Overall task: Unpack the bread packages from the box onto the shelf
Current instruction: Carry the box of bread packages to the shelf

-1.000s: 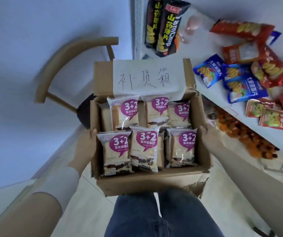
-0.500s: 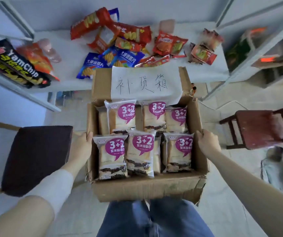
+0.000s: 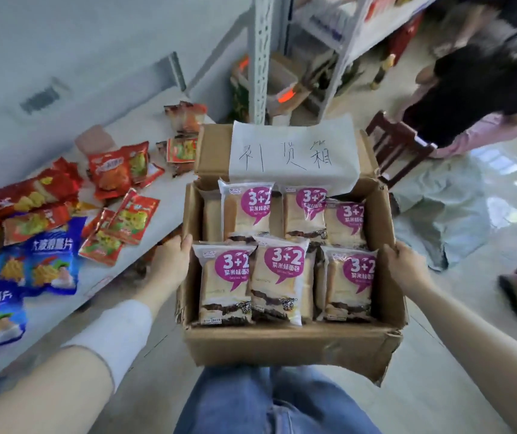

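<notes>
Holding open brown cardboard box with left grip clutching left wall and right grip clutching right wall. Carrying white-and-purple bread packages inside, right of white shelf.

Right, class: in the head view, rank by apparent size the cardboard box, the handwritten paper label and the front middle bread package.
1. cardboard box, largest.
2. paper label, wider than any package.
3. front middle bread package, smallest despite sitting nearer the camera.
</notes>
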### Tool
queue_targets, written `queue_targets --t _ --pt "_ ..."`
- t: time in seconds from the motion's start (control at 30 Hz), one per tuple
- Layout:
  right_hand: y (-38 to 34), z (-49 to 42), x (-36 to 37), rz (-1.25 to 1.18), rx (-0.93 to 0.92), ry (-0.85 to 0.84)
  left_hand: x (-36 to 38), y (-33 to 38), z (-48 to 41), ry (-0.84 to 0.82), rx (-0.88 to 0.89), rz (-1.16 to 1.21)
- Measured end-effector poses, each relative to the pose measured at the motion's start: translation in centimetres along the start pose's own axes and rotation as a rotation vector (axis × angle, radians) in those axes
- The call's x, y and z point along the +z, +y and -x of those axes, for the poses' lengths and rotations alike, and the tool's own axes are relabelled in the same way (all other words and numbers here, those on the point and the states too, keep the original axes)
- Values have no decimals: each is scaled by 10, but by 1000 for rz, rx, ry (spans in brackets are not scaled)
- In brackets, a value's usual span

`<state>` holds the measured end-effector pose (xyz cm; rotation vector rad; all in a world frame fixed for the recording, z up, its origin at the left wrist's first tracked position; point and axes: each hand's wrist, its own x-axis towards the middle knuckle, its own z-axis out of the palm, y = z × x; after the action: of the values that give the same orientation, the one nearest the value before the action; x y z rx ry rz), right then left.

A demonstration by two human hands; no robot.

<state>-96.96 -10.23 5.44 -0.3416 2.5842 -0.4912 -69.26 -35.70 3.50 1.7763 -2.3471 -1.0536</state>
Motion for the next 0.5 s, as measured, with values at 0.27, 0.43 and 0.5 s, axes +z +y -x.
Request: queue_targets --t 0.27,0.43,0.5 --pt "22 -65 -49 -115 291 148 38 151 -124 -237 230 -75" --pt "42 -129 -63 -169 413 196 86 235 -183 -340 278 -112" --pt "53 -159 -66 -206 447 181 109 262 -202 -343 299 -143"
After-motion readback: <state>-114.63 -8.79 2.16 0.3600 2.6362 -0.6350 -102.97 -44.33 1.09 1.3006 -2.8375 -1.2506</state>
